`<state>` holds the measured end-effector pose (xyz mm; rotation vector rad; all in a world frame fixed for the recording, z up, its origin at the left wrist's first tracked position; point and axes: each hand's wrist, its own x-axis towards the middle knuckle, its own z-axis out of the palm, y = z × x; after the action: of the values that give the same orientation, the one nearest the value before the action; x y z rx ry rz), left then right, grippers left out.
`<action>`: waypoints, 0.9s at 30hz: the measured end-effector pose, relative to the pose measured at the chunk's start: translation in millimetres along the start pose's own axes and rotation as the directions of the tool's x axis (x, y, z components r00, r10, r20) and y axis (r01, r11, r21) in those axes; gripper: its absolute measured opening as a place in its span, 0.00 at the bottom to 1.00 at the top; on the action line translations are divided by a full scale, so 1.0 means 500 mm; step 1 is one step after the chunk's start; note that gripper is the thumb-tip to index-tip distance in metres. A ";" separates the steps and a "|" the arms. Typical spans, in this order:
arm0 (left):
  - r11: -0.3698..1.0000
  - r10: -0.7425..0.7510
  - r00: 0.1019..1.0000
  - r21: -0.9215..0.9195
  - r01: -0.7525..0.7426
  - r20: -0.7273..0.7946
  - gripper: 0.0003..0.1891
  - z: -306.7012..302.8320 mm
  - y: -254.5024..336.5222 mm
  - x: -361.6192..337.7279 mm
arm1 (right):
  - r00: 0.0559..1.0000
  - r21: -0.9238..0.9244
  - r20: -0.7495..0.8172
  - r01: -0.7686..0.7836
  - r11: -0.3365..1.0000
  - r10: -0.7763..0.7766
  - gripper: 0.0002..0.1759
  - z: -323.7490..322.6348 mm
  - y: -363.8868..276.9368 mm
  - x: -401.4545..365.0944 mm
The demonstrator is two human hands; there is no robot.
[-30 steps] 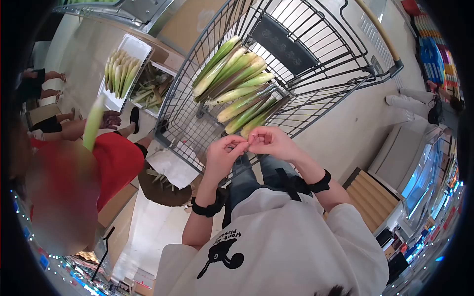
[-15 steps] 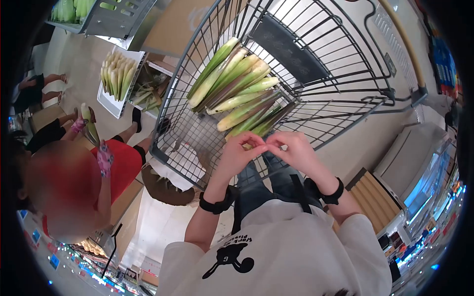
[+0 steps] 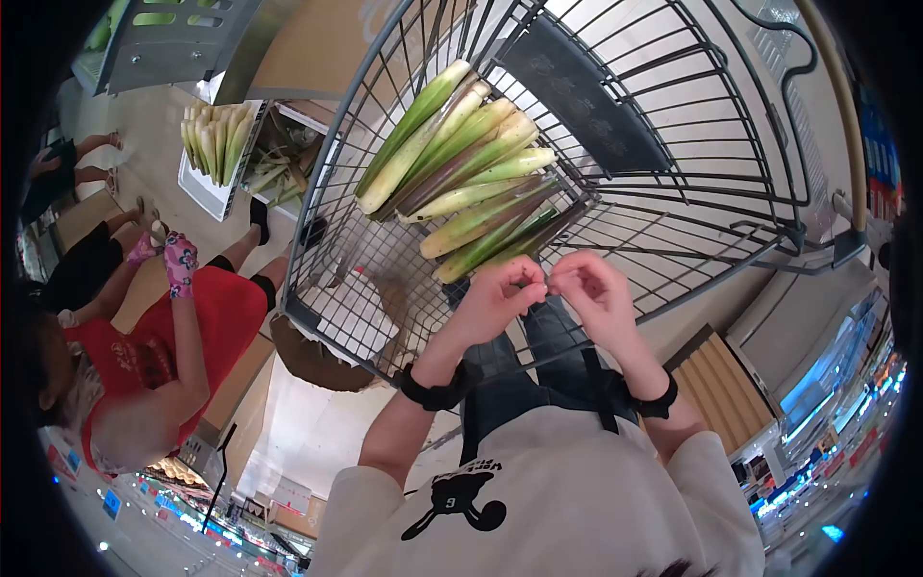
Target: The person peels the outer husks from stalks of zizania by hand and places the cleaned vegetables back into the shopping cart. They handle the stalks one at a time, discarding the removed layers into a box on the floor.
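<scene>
My left hand (image 3: 499, 296) and my right hand (image 3: 592, 296) are close together over the near edge of the shopping cart (image 3: 663, 306). Each has its thumb and fingers pinched, with the fingertips almost meeting; anything between them is too small to make out. Just beyond my hands, a row of water bamboo shoots (image 3: 461, 168) lies in the cart's wire basket. Their husks are pale green, some streaked purple. Neither hand touches the shoots visibly, though the nearest shoot ends just behind my left hand.
To the left, a person in a red apron (image 3: 216, 313) wears flowered gloves (image 3: 180, 264). Beyond stand a white tray (image 3: 205, 195) of pale shoots and a box of husks (image 3: 284, 159). A brown sack (image 3: 312, 356) sits beside the cart, with a metal rack (image 3: 173, 48) farther off.
My hands have drawn slightly apart and turned a little, still pinched. The person at left has raised a gloved hand; the shoot seen there before is now mostly hidden. The view has shifted slightly.
</scene>
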<state>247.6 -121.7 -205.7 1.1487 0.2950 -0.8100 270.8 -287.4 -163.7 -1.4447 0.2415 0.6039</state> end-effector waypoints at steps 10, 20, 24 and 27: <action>0.217 0.245 0.907 0.931 0.293 -0.342 0.33 -0.304 -0.387 0.125 | 0.997 -0.028 -0.057 0.050 0.998 -0.052 0.07 -0.084 0.014 0.002; 0.404 0.271 0.934 0.908 0.108 -0.232 0.28 -0.147 -0.051 -0.094 | 0.853 -0.729 0.458 0.521 0.443 -0.249 0.40 0.063 -0.042 0.029; 0.585 0.345 0.912 0.811 -0.022 -0.224 0.31 -0.043 0.110 -0.290 | 0.697 -0.660 0.684 0.717 0.226 -0.216 0.39 0.146 -0.082 -0.019; 0.770 0.358 0.888 0.629 -0.106 -0.288 0.38 -0.023 0.142 -0.408 | 0.637 -0.614 0.729 0.770 0.173 -0.251 0.36 0.195 -0.128 -0.075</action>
<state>159.1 -14.3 -39.9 1.9244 0.2169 -0.4350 253.4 -202.6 -77.2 -2.2042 -1.2440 0.4424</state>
